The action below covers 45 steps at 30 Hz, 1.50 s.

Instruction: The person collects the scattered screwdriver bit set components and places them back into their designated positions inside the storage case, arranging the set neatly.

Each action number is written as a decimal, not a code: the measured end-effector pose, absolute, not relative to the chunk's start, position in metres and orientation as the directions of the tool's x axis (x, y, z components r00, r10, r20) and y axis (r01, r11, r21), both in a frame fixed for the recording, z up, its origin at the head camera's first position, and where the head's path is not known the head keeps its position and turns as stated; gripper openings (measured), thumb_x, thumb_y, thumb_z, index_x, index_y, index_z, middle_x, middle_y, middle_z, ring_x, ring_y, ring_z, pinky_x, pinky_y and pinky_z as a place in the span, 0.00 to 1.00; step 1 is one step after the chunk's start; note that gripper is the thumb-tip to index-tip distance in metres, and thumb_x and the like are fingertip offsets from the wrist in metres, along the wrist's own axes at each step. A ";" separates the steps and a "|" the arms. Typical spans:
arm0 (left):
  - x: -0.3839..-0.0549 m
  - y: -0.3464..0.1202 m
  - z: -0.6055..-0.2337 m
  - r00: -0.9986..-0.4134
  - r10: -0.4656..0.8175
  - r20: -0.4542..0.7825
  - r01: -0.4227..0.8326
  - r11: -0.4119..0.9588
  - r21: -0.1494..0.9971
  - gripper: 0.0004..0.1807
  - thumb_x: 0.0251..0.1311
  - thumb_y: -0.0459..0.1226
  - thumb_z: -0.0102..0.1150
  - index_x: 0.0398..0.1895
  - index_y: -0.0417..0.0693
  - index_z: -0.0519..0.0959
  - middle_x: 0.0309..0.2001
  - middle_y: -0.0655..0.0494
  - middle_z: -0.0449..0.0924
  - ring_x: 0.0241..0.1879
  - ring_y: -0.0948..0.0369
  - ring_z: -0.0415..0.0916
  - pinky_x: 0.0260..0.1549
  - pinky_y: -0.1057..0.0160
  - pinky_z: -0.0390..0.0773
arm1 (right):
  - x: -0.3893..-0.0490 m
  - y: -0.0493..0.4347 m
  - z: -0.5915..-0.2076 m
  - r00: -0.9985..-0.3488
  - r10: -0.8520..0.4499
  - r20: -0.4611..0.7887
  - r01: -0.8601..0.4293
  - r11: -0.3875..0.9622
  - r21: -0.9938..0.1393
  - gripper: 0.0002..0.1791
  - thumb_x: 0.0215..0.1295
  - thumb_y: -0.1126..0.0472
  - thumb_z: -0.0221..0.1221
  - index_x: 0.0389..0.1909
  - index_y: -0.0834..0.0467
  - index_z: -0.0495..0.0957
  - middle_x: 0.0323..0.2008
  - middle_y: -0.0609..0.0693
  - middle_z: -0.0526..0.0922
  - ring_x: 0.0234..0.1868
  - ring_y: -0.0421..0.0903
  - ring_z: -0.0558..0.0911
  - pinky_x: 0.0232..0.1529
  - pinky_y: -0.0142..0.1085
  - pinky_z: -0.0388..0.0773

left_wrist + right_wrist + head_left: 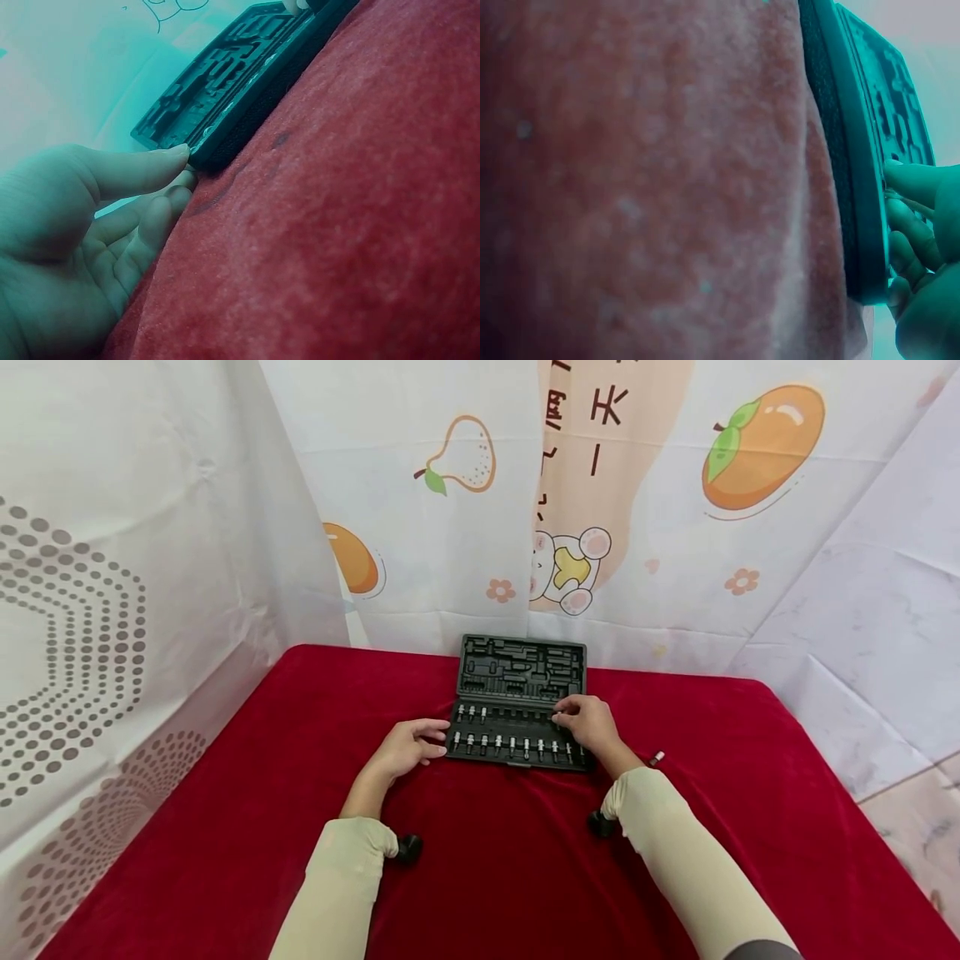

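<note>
A black socket case (517,700) lies unfolded on red cloth, its moulded lid leaning back. Silver-and-black bit sockets (498,743) line the front row, and three stand at the left of the back row. My right hand (588,722) reaches over the case's right side, thumb and index finger pinching a small bit socket, mostly hidden by the fingertips, at the back row. At the case's left end is my left hand (405,747), its fingers loosely extended. In the left wrist view the thumb (161,171) touches the case's corner.
One loose bit socket (657,758) lies on the red cloth (487,860) beside my right forearm. A printed curtain (420,568) hangs behind the table, with white sheeting (202,527) at the left. Dark wrist cameras (408,849) sit under both cuffs.
</note>
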<state>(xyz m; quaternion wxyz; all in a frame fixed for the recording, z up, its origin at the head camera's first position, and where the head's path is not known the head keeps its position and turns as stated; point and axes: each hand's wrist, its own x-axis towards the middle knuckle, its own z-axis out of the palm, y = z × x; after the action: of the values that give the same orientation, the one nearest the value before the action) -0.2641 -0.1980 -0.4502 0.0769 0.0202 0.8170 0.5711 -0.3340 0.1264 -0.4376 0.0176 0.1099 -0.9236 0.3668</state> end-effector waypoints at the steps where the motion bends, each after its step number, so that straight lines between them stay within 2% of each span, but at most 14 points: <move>1: -0.264 -0.197 -0.450 -0.988 0.118 -0.104 -0.057 0.347 0.936 0.25 0.59 0.28 0.63 0.61 0.42 0.76 0.50 0.45 0.79 0.37 0.57 0.79 0.34 0.59 0.78 | -0.334 0.127 -0.438 -0.975 -0.189 0.116 -0.217 0.707 -0.673 0.08 0.63 0.62 0.65 0.41 0.59 0.84 0.40 0.55 0.84 0.37 0.51 0.79 0.36 0.43 0.76; 19: -0.267 -0.194 -0.447 -0.986 0.127 -0.106 -0.056 0.347 0.936 0.25 0.58 0.28 0.64 0.61 0.43 0.77 0.50 0.44 0.79 0.36 0.58 0.79 0.33 0.61 0.78 | -0.341 0.133 -0.440 -0.980 -0.171 0.102 -0.194 0.702 -0.685 0.05 0.64 0.66 0.61 0.37 0.60 0.84 0.37 0.54 0.84 0.34 0.50 0.76 0.36 0.41 0.73; 29: -0.266 -0.191 -0.450 -0.987 0.130 -0.097 -0.047 0.342 0.938 0.25 0.58 0.28 0.64 0.61 0.42 0.77 0.50 0.44 0.79 0.36 0.58 0.79 0.33 0.60 0.78 | -0.340 0.132 -0.440 -0.985 -0.144 0.099 -0.173 0.716 -0.677 0.03 0.64 0.65 0.63 0.36 0.59 0.84 0.36 0.54 0.84 0.36 0.51 0.78 0.38 0.44 0.75; 40: -0.264 -0.193 -0.449 -0.986 0.124 -0.107 -0.057 0.348 0.936 0.25 0.59 0.28 0.64 0.62 0.42 0.76 0.51 0.43 0.79 0.38 0.57 0.79 0.34 0.60 0.78 | -0.337 0.148 -0.434 -0.981 -0.130 0.141 -0.192 0.690 -0.698 0.05 0.66 0.65 0.61 0.38 0.61 0.83 0.35 0.55 0.84 0.31 0.51 0.77 0.32 0.41 0.74; 45: -0.264 -0.198 -0.447 -0.987 0.121 -0.108 -0.059 0.357 0.932 0.25 0.60 0.29 0.63 0.62 0.42 0.76 0.52 0.42 0.78 0.38 0.56 0.79 0.34 0.60 0.78 | -0.336 0.157 -0.435 -0.981 -0.130 0.146 -0.195 0.699 -0.688 0.05 0.66 0.64 0.61 0.39 0.61 0.83 0.35 0.55 0.83 0.32 0.50 0.77 0.33 0.40 0.74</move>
<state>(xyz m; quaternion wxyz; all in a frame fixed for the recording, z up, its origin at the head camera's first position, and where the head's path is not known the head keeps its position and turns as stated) -0.2636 -0.1976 -0.4469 0.0790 0.0189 0.8199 0.5667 -0.3360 0.1572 -0.4349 0.0429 0.0882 -0.9207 0.3778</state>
